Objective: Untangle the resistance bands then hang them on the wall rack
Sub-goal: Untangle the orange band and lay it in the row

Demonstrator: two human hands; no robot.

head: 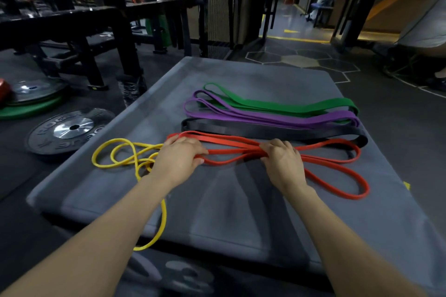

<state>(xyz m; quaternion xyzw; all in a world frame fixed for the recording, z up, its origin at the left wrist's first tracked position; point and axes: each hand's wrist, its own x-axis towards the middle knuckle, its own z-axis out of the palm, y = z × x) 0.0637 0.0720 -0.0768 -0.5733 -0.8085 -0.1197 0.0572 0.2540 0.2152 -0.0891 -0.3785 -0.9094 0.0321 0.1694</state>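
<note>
Both hands on the red band (337, 166), which lies across the grey mat (241, 212) at centre. Left hand (179, 158) presses the band's 9 o'clock end, fingers (201, 152) curled over the strands. Right hand (282, 159) clenches the bunched strands mid-length, fingers wrapped round them. Two red loops fan out toward 3 o'clock, one sagging toward 4.

Yellow band (113, 152) at 9 o'clock is still looped over itself, tail hanging off the mat's near edge at 7. Black band (265, 131), purple band (265, 118) and green band (277, 105) lie flat and parallel toward 12, looking sorted already.

Handling, judged: the bands are light, limp rubber, no stiffness, stretchy and grippy, so strands likely drag on each other rather than slide. Probably best to hold a single strand at a loop end and lift, not pull the bunch, since tension would tighten any crossing. Not fragile. No wall rack identifiable in view, so hanging is not yet started.
</note>
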